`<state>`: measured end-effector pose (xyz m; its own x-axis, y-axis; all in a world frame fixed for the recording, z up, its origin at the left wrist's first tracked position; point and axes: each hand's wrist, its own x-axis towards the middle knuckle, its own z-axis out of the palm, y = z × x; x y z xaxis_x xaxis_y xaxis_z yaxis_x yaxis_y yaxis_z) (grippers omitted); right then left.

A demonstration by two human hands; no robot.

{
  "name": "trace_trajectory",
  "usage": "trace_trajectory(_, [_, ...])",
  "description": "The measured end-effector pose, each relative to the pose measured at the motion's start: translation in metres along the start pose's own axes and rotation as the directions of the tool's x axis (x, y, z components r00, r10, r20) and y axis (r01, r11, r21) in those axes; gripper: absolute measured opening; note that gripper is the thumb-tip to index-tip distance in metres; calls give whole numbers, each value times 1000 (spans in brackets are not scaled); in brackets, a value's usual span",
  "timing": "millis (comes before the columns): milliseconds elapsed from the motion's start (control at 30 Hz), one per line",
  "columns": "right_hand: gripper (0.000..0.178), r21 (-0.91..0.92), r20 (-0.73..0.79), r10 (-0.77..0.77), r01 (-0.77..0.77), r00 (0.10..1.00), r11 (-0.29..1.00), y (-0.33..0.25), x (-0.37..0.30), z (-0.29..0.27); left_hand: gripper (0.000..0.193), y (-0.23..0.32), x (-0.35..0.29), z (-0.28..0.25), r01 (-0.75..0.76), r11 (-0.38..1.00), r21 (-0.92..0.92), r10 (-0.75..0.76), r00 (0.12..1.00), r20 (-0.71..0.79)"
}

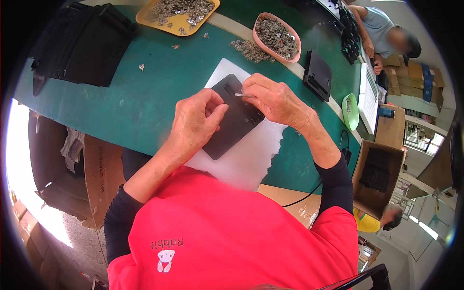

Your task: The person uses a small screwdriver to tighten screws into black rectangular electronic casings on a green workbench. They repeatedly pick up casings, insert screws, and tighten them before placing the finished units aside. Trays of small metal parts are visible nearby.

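Note:
A flat black plastic panel (223,126) with slots and raised parts lies on a white foam sheet (244,162) in front of me. My right hand (278,102) is over its far right part, closed in a pinch on a thin, pale, rod-like tool (243,94). The tool's tip points left, just above the panel. My left hand (195,120) rests at the panel's left edge, thumb and forefinger brought together. Whatever sits between those fingertips, if anything, is too small or hidden to make out.
Small metal parts fill a yellow tray (180,30) and a pink bowl (257,30); others lie loose nearby. Stacked black panels (82,46) stand far left, more black pieces (317,76) at right. A green bowl (356,113) is near the right edge. A co-worker (382,29) sits across.

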<state>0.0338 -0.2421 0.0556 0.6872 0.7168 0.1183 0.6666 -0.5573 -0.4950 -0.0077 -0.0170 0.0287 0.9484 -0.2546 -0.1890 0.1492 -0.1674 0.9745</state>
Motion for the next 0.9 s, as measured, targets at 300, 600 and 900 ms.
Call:
trace_trajectory(300, [24, -37, -19, -144, 143, 989, 989, 13, -5, 2, 9, -5, -2, 2, -73, 997, 15, 73, 997, -18])
trace_trajectory(600, [31, -57, 38, -233, 235, 972, 970, 20, -3, 0, 12, -3, -4, 3, -45, 998, 45, 47, 998, -44])
trace_trajectory(900, [27, -50, 28, -331, 332, 943, 942, 30, -2, 3, 12, -2, -4, 7, -29, 997, 65, 34, 996, -83])
